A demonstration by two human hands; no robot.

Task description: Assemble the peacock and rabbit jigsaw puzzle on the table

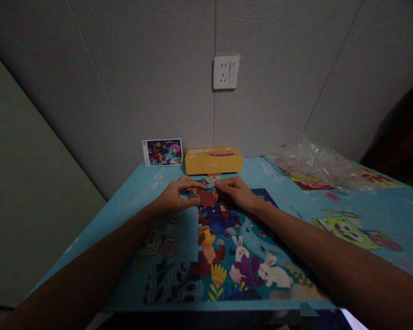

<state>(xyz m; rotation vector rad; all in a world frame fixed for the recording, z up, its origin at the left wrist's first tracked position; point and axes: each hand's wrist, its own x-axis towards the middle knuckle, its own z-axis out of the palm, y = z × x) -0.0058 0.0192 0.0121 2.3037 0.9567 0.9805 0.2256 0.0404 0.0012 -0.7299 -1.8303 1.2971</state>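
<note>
A partly assembled jigsaw puzzle (223, 256) lies in front of me, showing white rabbits, a dog-like animal and plants. A brown puzzle piece (206, 198) is between my hands at the puzzle's upper left edge. My left hand (175, 198) has its thumb and fingers around the piece's left side. On the piece's upper right, my right hand (238, 192) is closed in a pinch, its fingertips partly hidden. Just beyond my fingertips are small patterned pieces (209, 181), partly covered by my hands.
A reference picture card (163, 152) leans against the wall beside a yellow box (213, 161). Crumpled clear plastic (320, 165) lies over printed sheets at the back right. The blue cartoon-printed tablecloth (124, 201) covers the table. A wall socket (226, 72) is above.
</note>
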